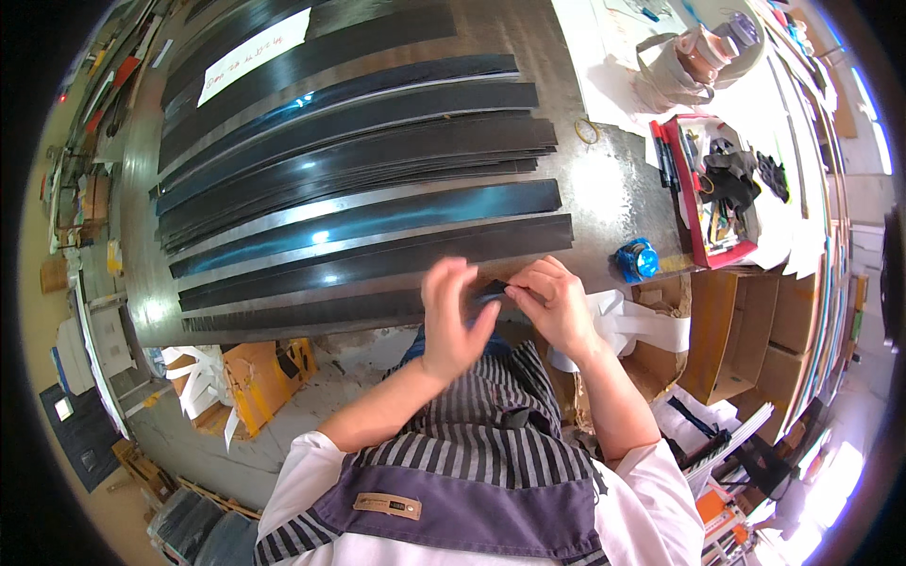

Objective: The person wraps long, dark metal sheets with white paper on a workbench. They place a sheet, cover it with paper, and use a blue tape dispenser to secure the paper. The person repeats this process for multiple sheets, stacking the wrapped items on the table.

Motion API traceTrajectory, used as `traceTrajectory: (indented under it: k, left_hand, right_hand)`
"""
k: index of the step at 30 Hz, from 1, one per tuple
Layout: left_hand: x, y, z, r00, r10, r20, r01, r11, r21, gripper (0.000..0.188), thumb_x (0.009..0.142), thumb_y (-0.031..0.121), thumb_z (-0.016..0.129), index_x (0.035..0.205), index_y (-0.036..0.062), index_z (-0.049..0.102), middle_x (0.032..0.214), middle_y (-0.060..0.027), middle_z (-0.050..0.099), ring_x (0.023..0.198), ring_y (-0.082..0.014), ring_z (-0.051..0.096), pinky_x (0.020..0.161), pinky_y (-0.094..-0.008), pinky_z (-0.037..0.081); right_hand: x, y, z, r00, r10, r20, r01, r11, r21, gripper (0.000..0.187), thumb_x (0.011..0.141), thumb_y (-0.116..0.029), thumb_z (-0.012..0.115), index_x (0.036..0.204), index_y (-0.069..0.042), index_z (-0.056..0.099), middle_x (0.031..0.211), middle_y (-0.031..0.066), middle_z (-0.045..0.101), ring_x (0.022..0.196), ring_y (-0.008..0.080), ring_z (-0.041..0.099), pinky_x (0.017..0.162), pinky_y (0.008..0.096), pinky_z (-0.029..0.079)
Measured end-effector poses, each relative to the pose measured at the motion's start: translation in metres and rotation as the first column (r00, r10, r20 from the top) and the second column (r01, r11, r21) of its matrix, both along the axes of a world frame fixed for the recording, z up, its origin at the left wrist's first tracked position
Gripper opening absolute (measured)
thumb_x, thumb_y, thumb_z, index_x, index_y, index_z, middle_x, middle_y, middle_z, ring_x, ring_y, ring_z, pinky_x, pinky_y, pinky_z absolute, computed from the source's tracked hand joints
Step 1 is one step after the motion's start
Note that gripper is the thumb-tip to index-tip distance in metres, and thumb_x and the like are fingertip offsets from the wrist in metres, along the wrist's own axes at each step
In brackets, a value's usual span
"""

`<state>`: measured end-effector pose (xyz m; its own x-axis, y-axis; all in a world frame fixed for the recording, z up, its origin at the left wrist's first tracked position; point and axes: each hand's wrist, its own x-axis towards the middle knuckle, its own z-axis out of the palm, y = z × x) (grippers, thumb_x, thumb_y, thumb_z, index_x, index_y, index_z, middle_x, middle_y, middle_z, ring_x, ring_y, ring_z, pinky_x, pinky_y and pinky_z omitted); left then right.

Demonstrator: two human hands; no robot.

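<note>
My right hand [555, 300] pinches the small dark end [493, 289] of a black strip between thumb and fingertips, at the near edge of the table. Just left of it, my left hand [447, 321] is open, thumb and fingers apart and slightly blurred, above the nearest black strip [321, 309]. Whether the pinched end belongs to that strip is hidden behind the left hand. Beyond both hands, a long black strip [453, 241] and a shiny blue-black strip [415, 212] lie across the table. Farther back are overlapping stacks of similar strips [359, 156].
A blue tape roll [637, 259] sits right of my hands. Behind it stands a red box [700, 222] of tools and dark cloth. A yellowish ring [587, 132] and a written paper slip [255, 57] lie farther back. Cardboard boxes [741, 330] stand below the table's right side.
</note>
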<state>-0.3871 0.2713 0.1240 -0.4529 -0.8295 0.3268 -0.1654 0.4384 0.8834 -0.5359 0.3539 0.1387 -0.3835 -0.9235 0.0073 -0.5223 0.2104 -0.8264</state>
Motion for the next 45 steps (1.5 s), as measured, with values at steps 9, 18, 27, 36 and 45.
traceTrajectory:
  k: [9,18,27,36,45]
  left_hand:
    - [0.056,-0.038,-0.069,0.996,-0.070,0.060,0.057,0.978,0.198,0.127,0.064,0.042,0.091,0.157,0.0092,0.011,0.157,-0.0160,0.027,0.138,-0.0291,0.037,0.111,-0.0401,0.033]
    - [0.169,-0.097,-0.087,0.926,0.233,-0.297,0.073,0.662,0.746,0.042,0.097,0.018,0.061,0.137,0.0057,0.054,0.144,-0.0079,0.051,0.128,-0.0219,0.050,0.111,-0.0407,0.038]
    - [0.146,-0.112,-0.126,0.914,0.293,0.279,-0.314,0.949,0.030,0.033,0.086,0.013,0.078,0.111,0.0018,0.059,0.109,-0.0078,0.061,0.098,-0.0207,0.059,0.087,-0.0332,0.049]
    - [0.142,-0.109,-0.137,0.906,0.347,0.244,-0.324,0.937,-0.128,0.030,0.086,0.017,0.078,0.103,0.0008,0.060,0.102,-0.0106,0.061,0.092,-0.0256,0.059,0.084,-0.0362,0.049]
    - [0.138,-0.107,-0.137,0.909,0.367,0.200,-0.362,0.930,-0.058,0.029,0.083,0.010,0.078,0.103,0.0015,0.059,0.102,-0.0097,0.062,0.092,-0.0237,0.060,0.086,-0.0344,0.049]
  right_hand:
    - [-0.016,0.011,-0.005,0.449,-0.364,0.816,0.408,0.896,0.175,0.008,0.088,-0.007,0.073,0.091,0.000,0.073,0.082,-0.0003,0.067,0.076,0.0090,0.059,0.069,0.0247,0.046]
    - [-0.026,0.027,-0.117,0.680,-0.694,0.237,0.679,0.718,0.154,0.020,0.088,-0.016,0.075,0.094,0.003,0.073,0.078,0.0037,0.068,0.073,0.0126,0.059,0.070,0.0274,0.048]
    - [-0.038,0.007,-0.131,0.624,-0.781,0.025,0.777,0.623,0.084,0.016,0.086,-0.011,0.073,0.095,0.002,0.069,0.081,0.0113,0.070,0.071,0.0193,0.066,0.070,0.0311,0.052]
    - [-0.040,0.005,-0.139,0.599,-0.800,-0.027,0.798,0.594,0.104,0.015,0.085,-0.014,0.074,0.093,-0.001,0.071,0.081,0.0105,0.070,0.071,0.0217,0.067,0.071,0.0320,0.052]
    - [-0.040,0.005,-0.137,0.598,-0.795,-0.103,0.802,0.593,0.074,0.014,0.084,-0.013,0.075,0.092,-0.003,0.070,0.078,0.0119,0.070,0.068,0.0209,0.067,0.068,0.0326,0.052]
